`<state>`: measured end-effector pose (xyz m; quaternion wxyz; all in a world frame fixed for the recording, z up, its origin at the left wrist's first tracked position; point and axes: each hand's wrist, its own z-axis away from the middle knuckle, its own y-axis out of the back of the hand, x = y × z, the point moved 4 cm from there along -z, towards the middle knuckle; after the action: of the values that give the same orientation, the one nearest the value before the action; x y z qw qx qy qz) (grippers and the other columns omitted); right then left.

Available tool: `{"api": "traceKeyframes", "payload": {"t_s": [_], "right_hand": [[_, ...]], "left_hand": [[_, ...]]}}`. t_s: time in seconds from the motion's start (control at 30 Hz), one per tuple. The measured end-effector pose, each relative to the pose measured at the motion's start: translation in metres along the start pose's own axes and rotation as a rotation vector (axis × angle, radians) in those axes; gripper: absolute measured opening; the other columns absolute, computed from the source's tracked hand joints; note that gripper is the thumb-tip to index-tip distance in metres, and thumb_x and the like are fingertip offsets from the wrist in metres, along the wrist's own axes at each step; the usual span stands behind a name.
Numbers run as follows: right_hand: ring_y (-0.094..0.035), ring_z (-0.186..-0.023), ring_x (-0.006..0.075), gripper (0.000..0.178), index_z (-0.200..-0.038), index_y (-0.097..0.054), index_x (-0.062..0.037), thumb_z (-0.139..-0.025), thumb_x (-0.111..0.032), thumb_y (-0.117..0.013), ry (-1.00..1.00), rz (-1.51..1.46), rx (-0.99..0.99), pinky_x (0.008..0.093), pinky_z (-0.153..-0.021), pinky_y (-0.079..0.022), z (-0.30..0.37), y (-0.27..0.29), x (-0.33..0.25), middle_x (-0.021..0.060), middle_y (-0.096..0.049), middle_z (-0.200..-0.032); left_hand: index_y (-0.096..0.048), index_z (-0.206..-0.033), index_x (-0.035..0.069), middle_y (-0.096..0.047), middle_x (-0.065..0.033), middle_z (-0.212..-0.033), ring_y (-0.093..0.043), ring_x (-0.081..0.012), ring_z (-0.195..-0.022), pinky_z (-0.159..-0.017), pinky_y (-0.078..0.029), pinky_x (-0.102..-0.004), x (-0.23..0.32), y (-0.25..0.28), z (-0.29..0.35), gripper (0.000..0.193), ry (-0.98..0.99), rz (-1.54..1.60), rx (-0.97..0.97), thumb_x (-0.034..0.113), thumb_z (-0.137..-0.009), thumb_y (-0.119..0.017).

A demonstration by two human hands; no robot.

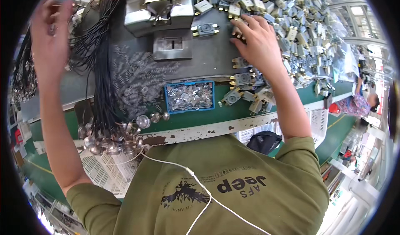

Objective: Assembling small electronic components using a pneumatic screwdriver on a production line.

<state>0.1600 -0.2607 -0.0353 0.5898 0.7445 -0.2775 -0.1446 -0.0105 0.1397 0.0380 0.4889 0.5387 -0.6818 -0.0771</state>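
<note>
My left hand (52, 39) is raised at the far left beside loose parts and black cables. It is smeared by motion; I cannot make out its fingers or what they may hold. My right hand (262, 43) reaches to the left edge of a heap of small grey blocks with brass terminals (291, 35). Its thumb and fingers are bent around one such block, mostly hidden under them. One grey block (205, 30) lies apart, left of that hand. Between my hands stands a metal press fixture (160, 16), with a slotted steel block (173, 45) before it.
A bundle of black cables (102, 55) hangs over the bench edge, ending in round metal pieces (110, 145). Small springs (137, 74) lie beside it. A blue tray (211, 95) holds small metal pieces. Several more blocks (243, 80) lie near the front. Another person (354, 105) is at far right.
</note>
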Motion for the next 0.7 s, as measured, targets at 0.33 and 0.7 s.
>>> {"api": "traceKeyframes", "payload": {"t_s": [0.33,0.7], "right_hand": [[-0.074,-0.102,0.0207,0.036,-0.137,-0.060,-0.0007,-0.102,-0.005,-0.052,-0.430,-0.999,0.005,0.0316,-0.086,-0.058,-0.002,0.015,0.010,0.0163,-0.068,-0.132],[-0.070,-0.112,0.0276,0.036,-0.141,-0.051,0.0024,-0.107,-0.009,-0.045,-0.288,-1.911,-0.277,0.0356,-0.095,-0.056,0.010,0.020,-0.080,0.0266,-0.060,-0.141]], "left_hand": [[-0.068,-0.123,0.010,-0.070,-0.0136,-0.115,-0.065,-0.0344,-0.109,-0.095,-0.049,-0.0434,0.032,-0.005,-0.003,0.027,-0.384,-0.523,-0.100,0.016,-0.096,-0.067],[-0.072,-0.091,0.009,-0.069,-0.0030,-0.092,-0.063,-0.0238,-0.102,-0.094,-0.050,-0.0389,0.057,-0.070,0.061,0.009,-0.489,-0.590,-0.754,0.009,-0.082,-0.073]]}}
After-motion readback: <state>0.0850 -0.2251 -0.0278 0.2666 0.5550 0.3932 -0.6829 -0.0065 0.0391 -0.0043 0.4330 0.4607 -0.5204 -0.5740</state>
